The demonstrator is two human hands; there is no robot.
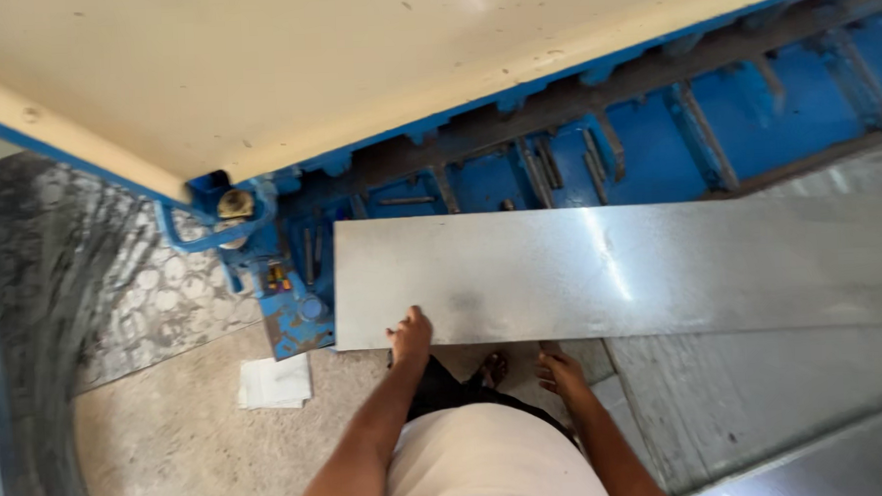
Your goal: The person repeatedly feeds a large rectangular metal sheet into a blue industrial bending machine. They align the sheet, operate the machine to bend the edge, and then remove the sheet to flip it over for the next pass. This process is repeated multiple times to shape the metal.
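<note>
The sheet (pixel 620 270) lies flat on the blue machine (pixel 556 164), its far edge at the blade; left hand (pixel 411 337) grips its near edge, right hand (pixel 559 372) hangs loosely curled, empty, below it.

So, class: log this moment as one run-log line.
left hand: on metal sheet edge | right hand: free below edge | sheet: on blue machine

Blue machine bed (pixel 722 107), ribbed with worn steel bars, carrying a long galvanised metal sheet (pixel 620 270) laid flat across it, near edge overhanging toward the floor. Cream-coloured cover (pixel 284 66) sloping above the bed's far side. Below, speckled stone floor (pixel 172 448) with a small white folded paper (pixel 274 382) lying just beside the machine's blue corner foot (pixel 296 324). More grey sheet metal (pixel 765 402) lying flat on the floor at right.
</note>
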